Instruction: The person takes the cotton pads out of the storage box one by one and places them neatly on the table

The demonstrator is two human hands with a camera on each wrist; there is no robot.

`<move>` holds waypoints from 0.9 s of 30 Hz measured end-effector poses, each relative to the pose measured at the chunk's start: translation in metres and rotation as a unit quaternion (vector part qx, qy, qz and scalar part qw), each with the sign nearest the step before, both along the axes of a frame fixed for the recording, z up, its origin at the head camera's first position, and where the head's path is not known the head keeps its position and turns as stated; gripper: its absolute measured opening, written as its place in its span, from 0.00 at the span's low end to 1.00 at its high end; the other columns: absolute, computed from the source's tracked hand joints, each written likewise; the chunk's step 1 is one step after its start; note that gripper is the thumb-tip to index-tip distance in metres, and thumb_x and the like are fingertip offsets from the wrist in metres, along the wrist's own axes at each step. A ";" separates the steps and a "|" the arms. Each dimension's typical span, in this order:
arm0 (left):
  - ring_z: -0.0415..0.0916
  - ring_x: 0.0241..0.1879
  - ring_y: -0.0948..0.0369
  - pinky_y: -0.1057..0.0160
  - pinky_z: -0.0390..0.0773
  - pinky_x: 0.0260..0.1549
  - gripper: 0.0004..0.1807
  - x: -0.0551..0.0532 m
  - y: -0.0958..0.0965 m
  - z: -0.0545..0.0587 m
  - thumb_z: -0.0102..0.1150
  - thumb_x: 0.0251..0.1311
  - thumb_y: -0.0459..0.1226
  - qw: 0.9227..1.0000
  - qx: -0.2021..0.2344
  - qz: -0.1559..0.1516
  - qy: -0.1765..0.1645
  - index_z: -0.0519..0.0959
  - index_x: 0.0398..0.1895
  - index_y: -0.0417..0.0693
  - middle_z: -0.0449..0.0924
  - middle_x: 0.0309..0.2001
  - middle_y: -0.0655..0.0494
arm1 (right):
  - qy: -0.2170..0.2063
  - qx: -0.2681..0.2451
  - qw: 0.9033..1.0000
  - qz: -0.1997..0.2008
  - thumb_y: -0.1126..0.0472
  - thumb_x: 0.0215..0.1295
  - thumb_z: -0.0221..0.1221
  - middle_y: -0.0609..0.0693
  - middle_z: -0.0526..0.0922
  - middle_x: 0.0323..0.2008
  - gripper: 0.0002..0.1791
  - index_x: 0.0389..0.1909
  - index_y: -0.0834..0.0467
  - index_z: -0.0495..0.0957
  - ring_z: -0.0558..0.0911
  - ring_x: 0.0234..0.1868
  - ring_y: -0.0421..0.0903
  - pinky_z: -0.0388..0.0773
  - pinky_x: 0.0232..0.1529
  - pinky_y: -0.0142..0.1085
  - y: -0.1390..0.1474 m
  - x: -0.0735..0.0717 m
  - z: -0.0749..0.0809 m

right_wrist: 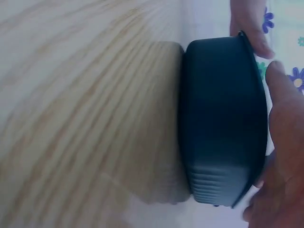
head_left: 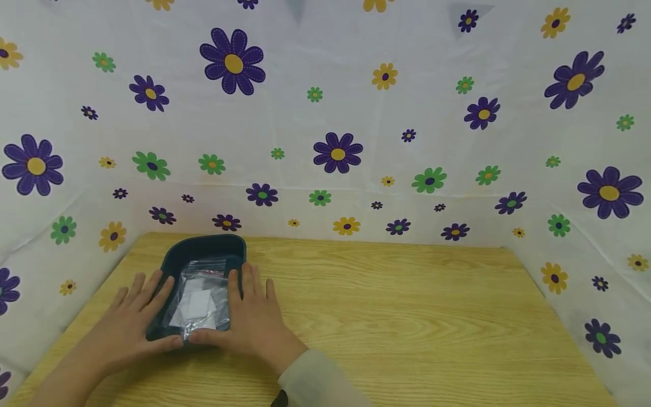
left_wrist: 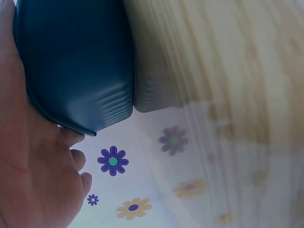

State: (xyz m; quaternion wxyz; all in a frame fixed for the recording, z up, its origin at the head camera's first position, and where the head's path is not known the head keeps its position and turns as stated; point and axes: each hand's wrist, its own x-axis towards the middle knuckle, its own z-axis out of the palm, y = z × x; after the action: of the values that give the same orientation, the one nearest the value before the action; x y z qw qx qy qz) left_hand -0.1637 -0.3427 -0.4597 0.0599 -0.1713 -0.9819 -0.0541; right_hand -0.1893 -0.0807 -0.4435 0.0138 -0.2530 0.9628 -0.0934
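Note:
In the head view, a dark teal plastic bin [head_left: 190, 249] stands at the left of the table with clear zip bags [head_left: 213, 294] inside, and a white square piece [head_left: 197, 305] shows among them. My left hand [head_left: 129, 322] lies along the bin's left rim, fingers spread and straight. Along the opposite rim rests my right hand [head_left: 256, 319], its fingers also extended. Both thumbs point inward at the near edge, their tips close together. The wrist views show the bin's outer side [left_wrist: 80, 61] and ribbed corner [right_wrist: 213, 185], with the palms beside its rim.
A light wood-grain table [head_left: 407, 316] extends to the right of the bin. White cloth with printed flowers [head_left: 285, 118] hangs behind the table and along both sides. A pale sleeve [head_left: 320, 379] covers the right forearm.

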 end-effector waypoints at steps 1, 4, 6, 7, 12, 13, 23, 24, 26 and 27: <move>0.14 0.77 0.45 0.44 0.14 0.70 0.64 -0.001 0.001 0.000 0.63 0.52 0.66 1.000 0.002 -0.001 0.003 0.42 0.81 0.45 0.36 0.80 0.36 | 0.002 -0.004 1.000 -0.006 0.08 0.45 0.31 0.54 0.36 0.81 0.69 0.81 0.51 0.39 0.38 0.81 0.51 0.49 0.77 0.52 -0.001 -0.001 0.000; 0.16 0.77 0.45 0.45 0.13 0.69 0.63 -0.001 0.003 0.000 0.63 0.52 0.66 1.000 0.011 -0.005 -0.003 0.44 0.81 0.45 0.37 0.79 0.36 | -0.001 -0.016 1.000 -0.017 0.08 0.44 0.34 0.55 0.34 0.81 0.69 0.81 0.49 0.40 0.37 0.81 0.51 0.48 0.77 0.52 -0.002 -0.004 -0.004; 0.18 0.78 0.44 0.46 0.13 0.69 0.62 -0.002 0.006 -0.001 0.62 0.53 0.67 1.000 0.013 -0.005 -0.008 0.44 0.81 0.45 0.37 0.79 0.36 | -0.003 -0.017 1.000 -0.021 0.08 0.43 0.36 0.54 0.34 0.81 0.69 0.81 0.48 0.40 0.37 0.81 0.51 0.48 0.77 0.52 -0.002 -0.005 -0.007; 0.18 0.78 0.43 0.47 0.12 0.68 0.62 -0.001 0.007 0.000 0.62 0.53 0.67 1.000 0.012 -0.004 -0.011 0.44 0.81 0.45 0.37 0.79 0.35 | -0.006 -0.018 1.000 -0.023 0.08 0.42 0.36 0.54 0.34 0.81 0.70 0.81 0.47 0.39 0.37 0.81 0.51 0.48 0.77 0.53 -0.002 -0.005 -0.008; 0.17 0.77 0.44 0.50 0.10 0.68 0.61 0.001 0.007 0.003 0.61 0.54 0.67 1.000 0.004 0.005 -0.006 0.46 0.80 0.44 0.36 0.79 0.35 | -0.010 -0.031 0.999 -0.015 0.06 0.37 0.38 0.53 0.33 0.81 0.73 0.81 0.46 0.38 0.37 0.81 0.51 0.46 0.77 0.54 -0.004 -0.008 -0.010; 0.16 0.77 0.44 0.51 0.10 0.68 0.61 0.001 0.007 0.003 0.60 0.54 0.68 1.000 0.001 0.007 -0.005 0.46 0.80 0.44 0.37 0.79 0.35 | -0.010 -0.032 0.999 -0.013 0.06 0.36 0.38 0.53 0.33 0.81 0.74 0.81 0.46 0.38 0.37 0.81 0.52 0.46 0.77 0.54 -0.005 -0.008 -0.011; 0.20 0.77 0.40 0.56 0.08 0.66 0.61 0.003 0.008 0.008 0.58 0.55 0.69 1.000 -0.005 0.015 -0.019 0.47 0.80 0.43 0.37 0.79 0.33 | -0.013 -0.023 1.000 -0.010 0.06 0.36 0.39 0.53 0.34 0.81 0.75 0.81 0.48 0.39 0.35 0.81 0.52 0.43 0.78 0.49 -0.006 -0.007 -0.007; 0.21 0.77 0.39 0.55 0.09 0.66 0.61 0.003 0.008 0.009 0.58 0.55 0.69 1.000 -0.004 0.015 -0.020 0.47 0.80 0.43 0.37 0.79 0.33 | -0.012 -0.022 1.000 -0.011 0.06 0.36 0.39 0.53 0.34 0.81 0.75 0.81 0.48 0.39 0.36 0.81 0.52 0.44 0.78 0.49 -0.005 -0.007 -0.007; 0.21 0.77 0.39 0.53 0.09 0.67 0.61 0.003 0.009 0.009 0.58 0.55 0.69 1.000 -0.002 0.015 -0.025 0.47 0.80 0.42 0.37 0.79 0.33 | -0.010 -0.019 1.000 -0.013 0.06 0.36 0.38 0.53 0.34 0.81 0.75 0.81 0.48 0.39 0.36 0.81 0.51 0.44 0.78 0.48 -0.004 -0.007 -0.006; 0.21 0.77 0.40 0.53 0.09 0.67 0.61 0.003 0.010 0.009 0.58 0.55 0.69 1.000 -0.002 0.015 -0.026 0.47 0.80 0.42 0.37 0.79 0.33 | -0.009 -0.017 1.000 -0.014 0.06 0.36 0.38 0.53 0.34 0.81 0.75 0.81 0.48 0.38 0.36 0.81 0.51 0.44 0.78 0.48 -0.004 -0.006 -0.006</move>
State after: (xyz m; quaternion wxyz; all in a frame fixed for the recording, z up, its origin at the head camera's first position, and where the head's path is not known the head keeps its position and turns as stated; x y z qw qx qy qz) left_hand -0.1606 -0.3326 -0.4503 0.0345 -0.1554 -0.9857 -0.0557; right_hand -0.1958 -0.0842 -0.4499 0.0170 -0.2390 0.9643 -0.1125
